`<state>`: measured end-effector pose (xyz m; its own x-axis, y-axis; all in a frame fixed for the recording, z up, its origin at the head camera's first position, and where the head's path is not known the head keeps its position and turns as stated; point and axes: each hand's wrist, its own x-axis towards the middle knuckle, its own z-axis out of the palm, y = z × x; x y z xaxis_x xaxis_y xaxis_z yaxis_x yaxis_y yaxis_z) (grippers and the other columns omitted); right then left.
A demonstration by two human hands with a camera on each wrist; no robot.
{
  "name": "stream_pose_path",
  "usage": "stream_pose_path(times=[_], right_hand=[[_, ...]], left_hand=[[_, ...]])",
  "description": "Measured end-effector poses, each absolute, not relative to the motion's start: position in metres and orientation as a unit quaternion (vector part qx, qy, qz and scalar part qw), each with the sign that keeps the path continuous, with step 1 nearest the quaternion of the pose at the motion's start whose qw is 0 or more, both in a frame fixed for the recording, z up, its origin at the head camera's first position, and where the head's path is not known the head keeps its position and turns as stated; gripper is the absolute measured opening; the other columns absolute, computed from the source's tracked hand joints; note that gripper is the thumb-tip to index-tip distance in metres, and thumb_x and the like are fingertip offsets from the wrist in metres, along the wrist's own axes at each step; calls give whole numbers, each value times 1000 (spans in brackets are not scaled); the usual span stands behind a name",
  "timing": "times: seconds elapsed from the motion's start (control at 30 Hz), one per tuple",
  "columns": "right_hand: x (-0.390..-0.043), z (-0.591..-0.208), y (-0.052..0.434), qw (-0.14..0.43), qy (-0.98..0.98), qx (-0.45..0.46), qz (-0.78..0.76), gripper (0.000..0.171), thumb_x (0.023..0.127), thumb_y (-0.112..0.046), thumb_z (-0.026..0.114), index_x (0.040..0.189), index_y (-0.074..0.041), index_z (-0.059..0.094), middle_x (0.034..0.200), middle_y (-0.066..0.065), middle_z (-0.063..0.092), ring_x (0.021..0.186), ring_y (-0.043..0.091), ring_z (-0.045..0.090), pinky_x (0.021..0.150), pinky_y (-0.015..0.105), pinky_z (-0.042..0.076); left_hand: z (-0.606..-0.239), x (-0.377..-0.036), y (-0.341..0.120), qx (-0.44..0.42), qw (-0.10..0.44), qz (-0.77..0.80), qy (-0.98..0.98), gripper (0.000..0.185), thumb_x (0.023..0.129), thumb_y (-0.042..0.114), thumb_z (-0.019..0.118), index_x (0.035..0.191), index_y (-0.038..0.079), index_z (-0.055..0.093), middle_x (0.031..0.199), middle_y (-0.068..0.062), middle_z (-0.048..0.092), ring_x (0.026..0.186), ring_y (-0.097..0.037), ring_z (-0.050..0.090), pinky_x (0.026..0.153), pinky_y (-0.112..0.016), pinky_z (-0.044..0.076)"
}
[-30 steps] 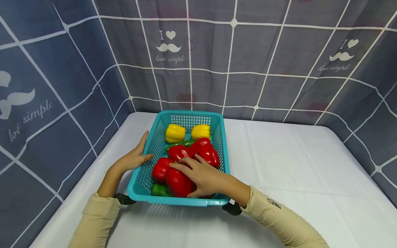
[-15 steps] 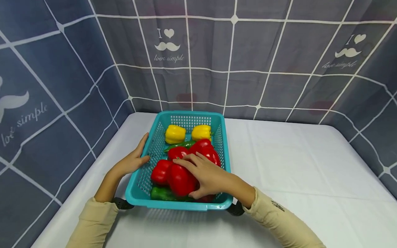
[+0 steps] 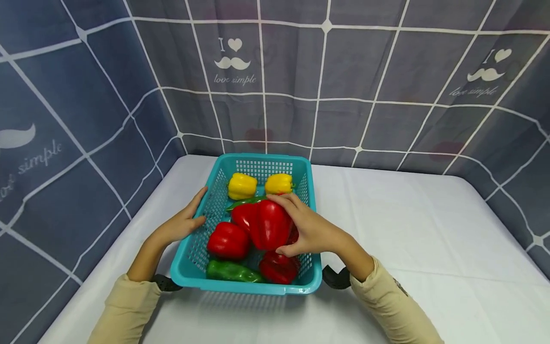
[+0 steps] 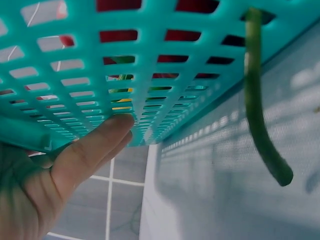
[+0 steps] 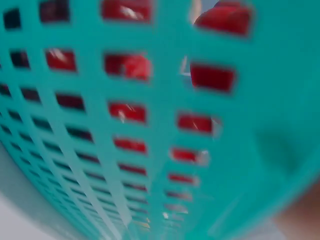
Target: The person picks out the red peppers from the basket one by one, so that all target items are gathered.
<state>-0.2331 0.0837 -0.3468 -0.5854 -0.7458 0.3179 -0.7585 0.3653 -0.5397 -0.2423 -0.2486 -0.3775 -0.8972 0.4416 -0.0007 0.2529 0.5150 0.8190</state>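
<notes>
In the head view a turquoise plastic basket (image 3: 245, 286) holds several peppers. My right hand (image 3: 315, 229) grips a large red bell pepper (image 3: 270, 224), fingers over its far side and thumb at its near side. My left hand (image 3: 182, 224) holds the basket's left side, thumb at the rim; in the left wrist view its fingers (image 4: 100, 142) lie straight along the outer wall. Beneath the held pepper are a red bell pepper (image 3: 228, 240) on the left and a dark red one (image 3: 279, 268) in front. A long green pepper (image 3: 232, 271) lies along the front wall.
Two yellow bell peppers (image 3: 242, 186) sit at the back of the basket, with a thin green pepper (image 3: 246, 203) before them. A green stem (image 4: 257, 100) pokes through the wall. White cloth (image 3: 386, 229) covers the table; a checked curtain (image 3: 292, 76) hangs behind.
My right hand has moved the red bell pepper up and away from the basket's front, uncovering the long green pepper and dark red pepper. My left hand stays at the basket's left side.
</notes>
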Motion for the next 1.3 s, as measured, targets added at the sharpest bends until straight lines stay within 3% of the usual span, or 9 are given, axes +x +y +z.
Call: stream_pose_path(times=[0.3,0.73,0.97,1.3], right_hand=[[-246,-347,106,9,-800,440,407,98,66,-17,79,143,-15,18,129,8,36,116,22,42,81,34,52],[-274,-344,143,78,-817,393,414,102,64,-13,80,144,-16,17,135,9,33,121,22,35,92,45,44],[-292,-349,166,104,-824,362,423,102,62,-9,81,143,-12,19,135,11,37,118,24,39,92,44,40],[-312,-367,191,59,-835,300,457,100,64,2,76,143,-6,15,131,21,37,117,31,38,89,49,38]], left_hand=[[-379,-238,-250,202,108,454,861,74,89,1,37,146,5,-10,149,-26,-5,129,-51,15,90,-62,38],[-376,-240,-249,204,108,459,858,74,89,2,37,146,7,-11,150,-25,-5,130,-49,15,91,-61,37],[-373,-239,-248,202,110,459,858,74,89,1,37,145,5,-11,149,-26,-5,129,-50,16,89,-60,39],[-377,-240,-249,202,109,460,858,75,89,1,37,146,7,-11,149,-27,-4,128,-50,17,87,-59,41]])
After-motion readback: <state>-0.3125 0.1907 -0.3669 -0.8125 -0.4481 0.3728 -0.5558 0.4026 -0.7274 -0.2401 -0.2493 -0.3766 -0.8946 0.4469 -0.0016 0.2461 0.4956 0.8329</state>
